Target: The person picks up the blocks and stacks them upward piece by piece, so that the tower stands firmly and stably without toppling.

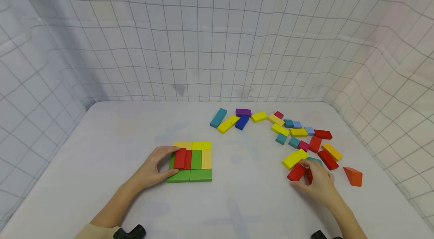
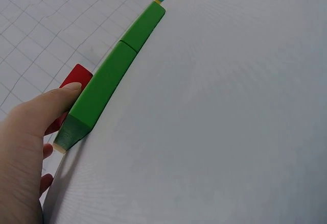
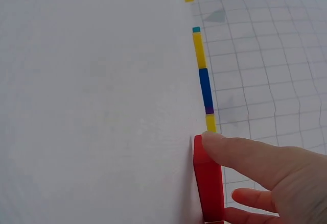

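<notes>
My left hand (image 1: 152, 167) is at the left side of a flat square of green, yellow, cream and red blocks. Between its thumb and fingers it pinches a red block (image 1: 179, 158), which sits higher than the square's other pieces. In the left wrist view the thumb lies against that red block (image 2: 77, 74), just behind a green block (image 2: 106, 83). Over at the loose pile, my right hand (image 1: 318, 182) pinches another red block (image 1: 296, 172), its thumb at the near end (image 3: 207, 183). A further red block (image 1: 309, 175) is partly hidden under this hand.
Loose blocks curve across the table's right half, from a teal block (image 1: 218, 117) past a purple one (image 1: 243, 112) to an orange wedge (image 1: 353, 176). Yellow blocks (image 1: 294, 159) lie just beyond the right hand. Gridded white sheets (image 1: 210, 43) wall the table's back and sides.
</notes>
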The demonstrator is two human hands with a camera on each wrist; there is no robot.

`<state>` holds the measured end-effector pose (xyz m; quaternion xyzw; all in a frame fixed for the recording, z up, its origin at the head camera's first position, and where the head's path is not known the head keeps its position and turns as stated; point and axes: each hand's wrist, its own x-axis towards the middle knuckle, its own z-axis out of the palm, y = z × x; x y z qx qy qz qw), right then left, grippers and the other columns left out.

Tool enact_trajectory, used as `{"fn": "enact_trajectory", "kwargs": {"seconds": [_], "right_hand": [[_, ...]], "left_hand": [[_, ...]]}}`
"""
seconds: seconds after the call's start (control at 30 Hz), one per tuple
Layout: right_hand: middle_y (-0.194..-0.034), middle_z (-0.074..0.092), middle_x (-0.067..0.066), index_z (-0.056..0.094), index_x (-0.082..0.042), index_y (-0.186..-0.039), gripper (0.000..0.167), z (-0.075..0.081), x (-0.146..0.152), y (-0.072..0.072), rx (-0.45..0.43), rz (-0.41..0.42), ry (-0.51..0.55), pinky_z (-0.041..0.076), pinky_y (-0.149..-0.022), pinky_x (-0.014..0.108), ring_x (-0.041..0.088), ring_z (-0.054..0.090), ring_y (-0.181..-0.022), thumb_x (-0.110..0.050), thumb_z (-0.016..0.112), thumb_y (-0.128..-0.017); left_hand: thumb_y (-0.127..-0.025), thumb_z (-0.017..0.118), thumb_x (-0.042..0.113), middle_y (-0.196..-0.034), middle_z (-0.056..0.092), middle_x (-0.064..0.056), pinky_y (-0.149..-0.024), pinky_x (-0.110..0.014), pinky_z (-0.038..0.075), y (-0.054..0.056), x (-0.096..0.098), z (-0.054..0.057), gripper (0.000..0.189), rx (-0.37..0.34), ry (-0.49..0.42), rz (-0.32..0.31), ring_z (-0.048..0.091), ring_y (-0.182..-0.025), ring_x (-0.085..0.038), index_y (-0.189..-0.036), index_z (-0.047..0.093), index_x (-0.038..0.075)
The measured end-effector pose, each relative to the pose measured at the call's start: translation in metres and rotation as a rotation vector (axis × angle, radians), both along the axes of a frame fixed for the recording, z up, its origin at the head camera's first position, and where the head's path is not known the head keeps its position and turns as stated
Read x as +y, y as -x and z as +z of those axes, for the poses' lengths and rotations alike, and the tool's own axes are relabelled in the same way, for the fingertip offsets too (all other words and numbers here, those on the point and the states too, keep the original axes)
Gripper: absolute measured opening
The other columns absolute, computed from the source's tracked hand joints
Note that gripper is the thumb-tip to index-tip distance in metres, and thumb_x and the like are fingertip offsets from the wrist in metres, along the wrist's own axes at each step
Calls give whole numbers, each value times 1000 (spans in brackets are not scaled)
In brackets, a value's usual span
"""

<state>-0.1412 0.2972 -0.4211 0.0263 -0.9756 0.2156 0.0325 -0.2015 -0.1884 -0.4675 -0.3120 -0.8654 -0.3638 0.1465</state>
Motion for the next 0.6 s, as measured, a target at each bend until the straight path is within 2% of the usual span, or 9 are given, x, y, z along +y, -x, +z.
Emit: {"fn": "enact_trajectory", "kwargs": {"seconds": [0.13,0.37,0.47,0.6], "right_hand": [[-117,52,20,49,-2,-120,69,-3,1,0,-9,-2,-2,25,-84,66,38,40,-111,-33,80,-66],[-117,55,21,53,-2,-120,66,0,0,-1,-7,4,8,25,-83,66,38,43,-110,-31,80,-67],[-114,57,20,56,-2,-118,63,6,-3,-1,14,35,22,29,-82,68,36,47,-107,-29,80,-67],[-113,59,16,58,-4,-117,59,15,-16,3,43,114,55,42,-82,61,33,51,-104,-27,80,-68]], "left_hand": [[-70,78,19,-122,54,-1,-97,-30,34,-1,-1,-1,60,1,4,2,43,-115,-19,-124,54,12],[-71,78,20,-122,54,-1,-94,-40,37,-2,0,1,60,-12,17,9,44,-115,-19,-124,53,12],[-71,78,21,-123,54,-1,-94,-41,37,-2,0,1,60,-15,16,7,44,-115,-20,-125,53,12],[-71,77,21,-123,54,-1,-94,-44,37,-2,0,2,60,-19,14,8,44,-115,-21,-125,53,12]]}}
